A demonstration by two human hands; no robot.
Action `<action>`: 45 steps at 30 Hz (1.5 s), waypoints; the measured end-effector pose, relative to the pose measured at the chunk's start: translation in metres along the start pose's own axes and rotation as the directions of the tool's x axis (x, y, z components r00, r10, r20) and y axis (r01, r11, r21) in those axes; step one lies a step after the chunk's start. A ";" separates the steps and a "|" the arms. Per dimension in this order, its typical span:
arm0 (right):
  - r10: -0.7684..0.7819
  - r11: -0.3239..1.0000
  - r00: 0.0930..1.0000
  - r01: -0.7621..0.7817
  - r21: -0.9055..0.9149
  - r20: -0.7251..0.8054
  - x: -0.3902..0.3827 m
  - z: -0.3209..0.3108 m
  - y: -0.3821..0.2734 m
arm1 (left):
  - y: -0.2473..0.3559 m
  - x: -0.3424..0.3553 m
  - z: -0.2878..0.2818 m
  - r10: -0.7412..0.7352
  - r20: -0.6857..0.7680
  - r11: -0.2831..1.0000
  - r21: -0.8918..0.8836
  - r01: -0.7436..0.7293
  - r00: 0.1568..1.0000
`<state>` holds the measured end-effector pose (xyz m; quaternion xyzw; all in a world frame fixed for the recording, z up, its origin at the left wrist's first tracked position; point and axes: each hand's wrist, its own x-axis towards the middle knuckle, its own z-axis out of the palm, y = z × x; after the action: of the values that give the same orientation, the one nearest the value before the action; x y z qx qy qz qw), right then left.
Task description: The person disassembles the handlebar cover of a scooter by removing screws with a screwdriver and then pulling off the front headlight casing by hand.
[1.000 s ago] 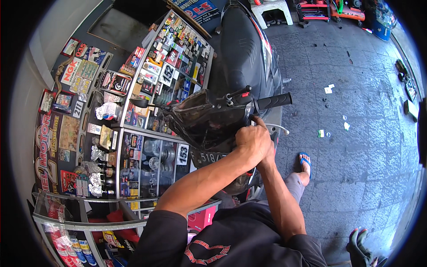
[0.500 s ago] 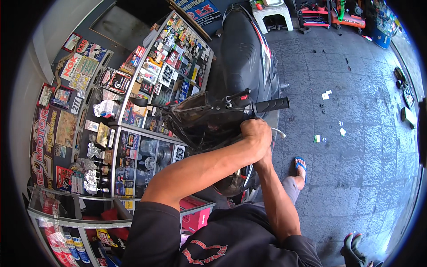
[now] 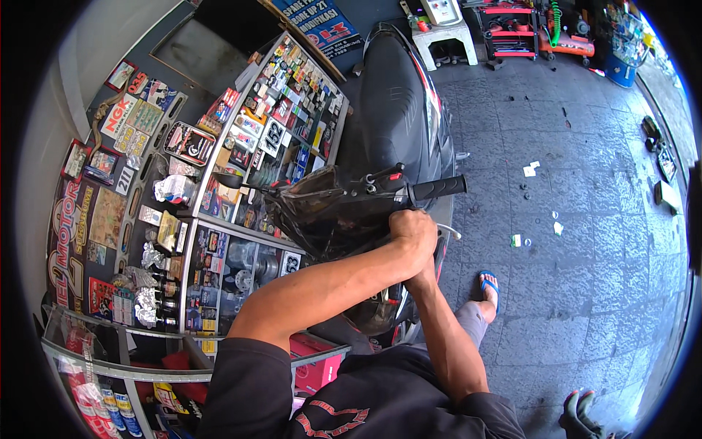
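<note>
A curled left hand [image 3: 414, 235] overlaps a mostly hidden right hand [image 3: 421, 278], whatever either holds impossible to tell, near the handlebar grip [image 3: 439, 187] of a black, red-trimmed motor scooter [image 3: 395, 102] standing beside a glass display case [image 3: 245, 230].

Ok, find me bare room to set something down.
The floor looks bare right of the sandaled foot, below the white scraps, and beside the scooter seat, below the white stool. Crowded: the packed display cases, and below the handlebar grip, where both hands overlap in view.
</note>
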<state>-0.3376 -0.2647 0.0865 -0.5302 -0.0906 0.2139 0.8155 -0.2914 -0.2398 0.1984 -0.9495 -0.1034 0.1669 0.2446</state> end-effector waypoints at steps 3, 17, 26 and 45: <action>-0.037 0.999 0.999 0.037 -0.024 0.012 0.001 -0.001 0.005 | 0.002 0.002 -0.001 0.007 -0.009 1.000 -0.001 -0.007 1.000; -0.012 0.992 0.995 0.024 0.127 -0.095 0.008 0.002 0.002 | 0.001 0.003 -0.007 0.053 0.056 0.999 -0.011 -0.052 0.997; 0.038 0.879 0.999 -0.030 -0.477 0.008 0.019 -0.011 0.021 | 0.003 0.004 -0.009 0.041 0.072 0.999 -0.006 -0.041 0.997; 0.066 0.984 0.992 -0.083 0.155 0.110 0.023 -0.014 0.042 | 0.004 0.004 -0.009 0.031 0.074 0.998 0.053 -0.035 0.997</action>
<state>-0.3229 -0.2516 0.0408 -0.4545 -0.0957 0.2782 0.8408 -0.2835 -0.2458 0.2029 -0.9374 -0.0920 0.2084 0.2634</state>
